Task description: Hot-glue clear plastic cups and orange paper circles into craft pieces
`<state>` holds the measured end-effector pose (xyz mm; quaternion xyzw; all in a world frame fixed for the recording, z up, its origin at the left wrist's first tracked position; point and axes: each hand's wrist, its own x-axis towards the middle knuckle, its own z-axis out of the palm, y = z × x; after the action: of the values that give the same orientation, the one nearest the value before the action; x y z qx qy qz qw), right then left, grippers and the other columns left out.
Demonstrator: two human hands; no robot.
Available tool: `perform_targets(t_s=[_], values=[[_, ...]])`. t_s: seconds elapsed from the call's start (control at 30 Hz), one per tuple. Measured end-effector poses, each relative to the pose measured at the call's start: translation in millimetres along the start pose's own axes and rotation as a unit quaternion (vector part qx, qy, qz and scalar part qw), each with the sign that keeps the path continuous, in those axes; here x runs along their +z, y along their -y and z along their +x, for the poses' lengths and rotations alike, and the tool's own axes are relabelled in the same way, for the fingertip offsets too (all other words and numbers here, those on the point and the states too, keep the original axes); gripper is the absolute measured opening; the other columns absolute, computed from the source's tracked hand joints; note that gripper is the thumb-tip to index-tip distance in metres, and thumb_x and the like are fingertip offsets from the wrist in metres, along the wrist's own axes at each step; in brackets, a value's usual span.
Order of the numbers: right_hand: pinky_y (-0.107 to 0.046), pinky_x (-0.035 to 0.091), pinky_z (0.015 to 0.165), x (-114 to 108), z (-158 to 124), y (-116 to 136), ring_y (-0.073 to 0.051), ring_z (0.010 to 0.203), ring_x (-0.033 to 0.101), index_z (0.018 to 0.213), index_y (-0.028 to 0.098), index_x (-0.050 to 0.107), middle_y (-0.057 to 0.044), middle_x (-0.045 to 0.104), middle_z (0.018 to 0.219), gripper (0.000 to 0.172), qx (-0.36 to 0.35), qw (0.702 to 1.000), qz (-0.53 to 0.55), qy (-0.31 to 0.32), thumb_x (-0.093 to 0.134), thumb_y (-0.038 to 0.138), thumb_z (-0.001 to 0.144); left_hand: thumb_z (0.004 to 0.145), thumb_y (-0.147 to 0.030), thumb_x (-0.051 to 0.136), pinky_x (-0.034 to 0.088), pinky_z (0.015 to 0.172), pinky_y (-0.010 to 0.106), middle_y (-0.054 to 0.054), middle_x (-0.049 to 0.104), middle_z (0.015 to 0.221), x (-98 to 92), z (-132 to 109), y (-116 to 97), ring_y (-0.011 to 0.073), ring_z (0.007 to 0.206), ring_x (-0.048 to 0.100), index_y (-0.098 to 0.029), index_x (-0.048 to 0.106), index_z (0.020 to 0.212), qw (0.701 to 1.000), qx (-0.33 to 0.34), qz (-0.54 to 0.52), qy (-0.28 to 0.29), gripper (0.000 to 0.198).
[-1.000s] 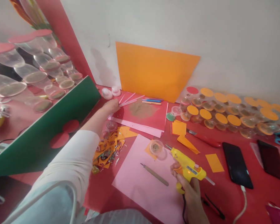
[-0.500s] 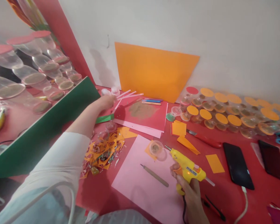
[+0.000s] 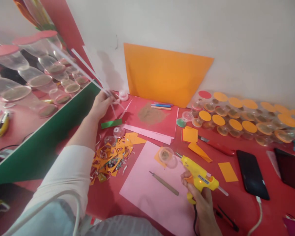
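Note:
Several long, thin pale strips are pinched in my left hand, which is raised at the left back of the red table. They fan out to the upper left, with short ends below the fingers. Close under this hand lies a green strip. My right hand is wrapped around a yellow hot glue gun, its nozzle pointing to the upper left. Near the nozzle, a clear plastic cup stands on a square of orange paper. A wooden-handled pointed tool lies on the pink sheet.
Orange scraps heap at centre left. Pens and sand lie on red paper. Orange-topped cups, a red cutter and a phone occupy the right. A green board edges the left, before stacked clear cups.
My left hand has picked up the pale strips from the red paper and moved slightly left with them, tilting them upward. My right hand still holds the glue gun in the same place.

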<state>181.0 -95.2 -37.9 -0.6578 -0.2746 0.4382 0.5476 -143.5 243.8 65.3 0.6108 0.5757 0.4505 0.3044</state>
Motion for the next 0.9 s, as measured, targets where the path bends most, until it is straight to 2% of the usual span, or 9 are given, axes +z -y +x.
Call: perform_targets(t_s=[0.13,0.23,0.4,0.6,0.73,0.9], values=[[-0.03,0.045,0.047,0,2,0,-0.023,0.069,0.066,0.091,0.022,0.073,-0.009,0.073,0.09,0.036,0.016,1.0,0.013,0.016,0.08,0.054,0.075,0.086,-0.014,0.051,0.059,0.093,0.034,0.005,0.076,0.094,7.0,-2,13,0.017,0.094,0.074,-0.02,0.055,0.09,1.0,-0.012,0.007,0.005,0.009],[-0.03,0.044,0.046,2,2,4,-0.022,0.067,0.063,0.089,0.023,0.072,-0.009,0.072,0.09,0.035,0.012,1.0,0.007,0.023,0.08,0.053,0.075,0.089,-0.013,0.049,0.059,0.089,0.033,0.003,0.074,0.092,2.8,2,11,0.0154,0.088,0.072,-0.02,0.055,0.093,1.0,-0.007,0.018,-0.018,0.01],[-0.033,0.05,0.058,9,-3,14,-0.025,0.078,0.066,0.091,0.022,0.072,-0.009,0.073,0.094,0.031,0.008,1.0,0.001,0.005,0.077,0.049,0.078,0.096,-0.016,0.047,0.055,0.09,0.03,-0.001,0.071,0.088,-4.1,6,8,0.0122,0.086,0.066,-0.019,0.054,0.097,0.996,0.019,0.054,-0.067,0.008],[-0.037,0.055,0.065,6,-1,9,-0.03,0.085,0.069,0.089,0.022,0.073,-0.008,0.073,0.091,0.032,0.003,1.0,-0.007,0.006,0.079,0.051,0.075,0.095,-0.017,0.044,0.058,0.083,0.029,0.002,0.073,0.089,11.9,0,14,0.0153,0.085,0.072,-0.02,0.053,0.098,0.993,-0.014,0.112,-0.044,0.01],[-0.037,0.055,0.068,5,1,8,-0.03,0.085,0.069,0.088,0.022,0.073,-0.009,0.074,0.091,0.036,0.005,1.0,-0.011,-0.001,0.081,0.053,0.072,0.102,-0.02,0.033,0.056,0.082,0.025,0.007,0.075,0.102,5.5,6,2,0.0144,0.087,0.073,-0.019,0.05,0.113,0.971,-0.004,0.237,-0.027,0.02],[-0.039,0.054,0.076,10,-3,21,-0.026,0.081,0.067,0.087,0.024,0.071,-0.007,0.072,0.09,0.027,-0.027,1.0,0.003,0.007,0.076,0.049,0.079,0.1,-0.023,0.046,0.052,0.089,0.032,0.01,0.076,0.104,-16.4,9,-6,0.0228,0.097,0.071,-0.018,0.053,0.111,0.925,-0.019,0.379,0.019,0.015]])
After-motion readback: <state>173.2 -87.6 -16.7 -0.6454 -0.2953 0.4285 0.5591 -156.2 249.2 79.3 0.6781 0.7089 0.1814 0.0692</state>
